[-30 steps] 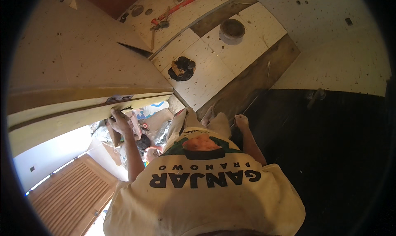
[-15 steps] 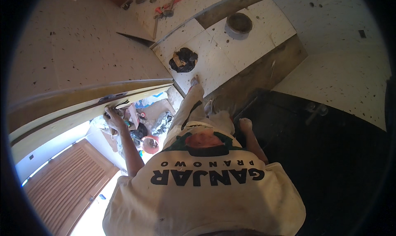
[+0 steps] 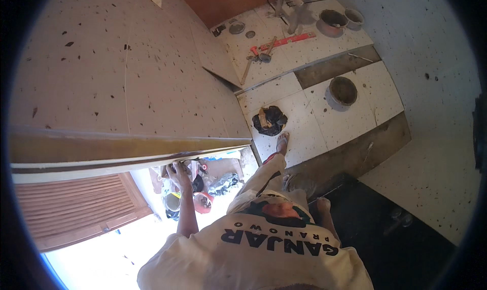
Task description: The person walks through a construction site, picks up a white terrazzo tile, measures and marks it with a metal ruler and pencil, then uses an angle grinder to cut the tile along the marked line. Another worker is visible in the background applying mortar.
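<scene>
My left hand (image 3: 178, 177) is at the doorway on the left, its fingers bent against the edge of the wooden door frame (image 3: 127, 149). Low on the right, my right hand (image 3: 322, 205) is beside the near edge of a black door (image 3: 385, 239) with a metal handle (image 3: 399, 220). My body hides part of that arm, and the right fingers cannot be made out. One bare foot (image 3: 283, 142) rests on the white floor tiles (image 3: 314, 125), next to a hole stuffed with black plastic (image 3: 270, 120).
A round bucket (image 3: 343, 92) stands on the tiles. Beyond lie a hammer (image 3: 265, 56) and a red level (image 3: 294, 40); two more tubs (image 3: 332, 22) are at the back. Bare cement strips (image 3: 355, 147) border the tiles. A louvred wooden door (image 3: 81, 209) and a red basin (image 3: 203, 203) show outside.
The view has swung so the room sits lower and further right, showing more of the far floor. My left hand stays at the door frame and my right hand by the black door.
</scene>
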Available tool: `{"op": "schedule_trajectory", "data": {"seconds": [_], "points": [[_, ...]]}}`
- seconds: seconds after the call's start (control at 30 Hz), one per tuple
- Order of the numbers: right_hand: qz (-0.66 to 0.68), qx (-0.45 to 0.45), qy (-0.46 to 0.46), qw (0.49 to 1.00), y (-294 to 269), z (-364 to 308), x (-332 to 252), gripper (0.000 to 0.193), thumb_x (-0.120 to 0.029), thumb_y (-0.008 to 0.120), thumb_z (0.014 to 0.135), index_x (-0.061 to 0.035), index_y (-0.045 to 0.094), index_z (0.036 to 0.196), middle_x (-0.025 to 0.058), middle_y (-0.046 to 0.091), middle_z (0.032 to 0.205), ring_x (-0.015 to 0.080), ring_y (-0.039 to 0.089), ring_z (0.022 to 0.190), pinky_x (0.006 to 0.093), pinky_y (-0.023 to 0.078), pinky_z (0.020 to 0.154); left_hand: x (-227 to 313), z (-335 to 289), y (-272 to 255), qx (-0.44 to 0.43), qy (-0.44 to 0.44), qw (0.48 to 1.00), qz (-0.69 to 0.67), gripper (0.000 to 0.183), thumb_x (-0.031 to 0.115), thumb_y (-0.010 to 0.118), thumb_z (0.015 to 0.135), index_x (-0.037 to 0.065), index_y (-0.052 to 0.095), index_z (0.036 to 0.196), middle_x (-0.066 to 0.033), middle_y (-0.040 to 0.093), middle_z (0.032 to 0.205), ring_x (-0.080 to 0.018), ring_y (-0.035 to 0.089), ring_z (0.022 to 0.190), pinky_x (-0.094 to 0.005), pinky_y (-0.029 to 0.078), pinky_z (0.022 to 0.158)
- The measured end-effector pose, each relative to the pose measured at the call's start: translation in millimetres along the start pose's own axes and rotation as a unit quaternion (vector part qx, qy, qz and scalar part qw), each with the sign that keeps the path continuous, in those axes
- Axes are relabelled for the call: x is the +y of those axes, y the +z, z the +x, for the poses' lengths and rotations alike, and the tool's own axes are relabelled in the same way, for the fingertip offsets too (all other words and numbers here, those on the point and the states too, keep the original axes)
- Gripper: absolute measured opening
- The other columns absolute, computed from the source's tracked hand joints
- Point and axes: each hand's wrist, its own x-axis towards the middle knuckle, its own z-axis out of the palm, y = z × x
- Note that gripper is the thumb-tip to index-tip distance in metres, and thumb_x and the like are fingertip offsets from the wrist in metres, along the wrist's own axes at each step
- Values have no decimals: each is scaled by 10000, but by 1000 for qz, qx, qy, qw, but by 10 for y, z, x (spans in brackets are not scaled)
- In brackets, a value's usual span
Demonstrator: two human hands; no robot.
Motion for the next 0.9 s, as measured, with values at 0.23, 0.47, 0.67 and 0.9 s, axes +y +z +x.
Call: {"op": "schedule_trajectory", "data": {"seconds": [0.23, 0.47, 0.67, 0.9], "points": [[-96, 21, -119, 988, -1051, 306, -834, 246, -283, 579, 919, -93, 731, 961, 104, 725, 911, 265, 699, 866, 422, 553, 787, -420, 193, -344, -31, -35, 999, 28, 676, 508, 531, 1017, -34, 443, 1412, -171, 601, 1161, -246, 586, 953, -386, 489, 802], [379, 49, 99, 919, -1306, 627, -1066, 288, -275, 586, 919, -30, 711, 834, 93, 693, 723, 202, 660, 648, 357, 526, 623, -301, 89, -313, -88, -48, 986, 134, 660, 519, 518, 1020, 7, 444, 1430, -149, 617, 1129, -216, 602, 929, -356, 504, 739], [335, 67, 138, 930, -1146, 769, -986, 256, -240, 585, 924, -49, 712, 811, 50, 678, 701, 180, 652, 632, 352, 529, 621, -416, 94, -211, -117, -54, 959, 251, 736, 559, 516, 996, -14, 423, 1448, -206, 626, 1179, -292, 629, 1001, -424, 509, 821], [31, -11, 12, 999, -856, 929, -558, 303, -282, 540, 938, -67, 743, 871, 132, 723, 870, 295, 696, 832, 416, 556, 742, -144, -31, -19, -169, -141, 940, 262, 700, 517, 559, 979, -4, 416, 1424, -87, 641, 860, -133, 597, 700, -302, 487, 586]]}}
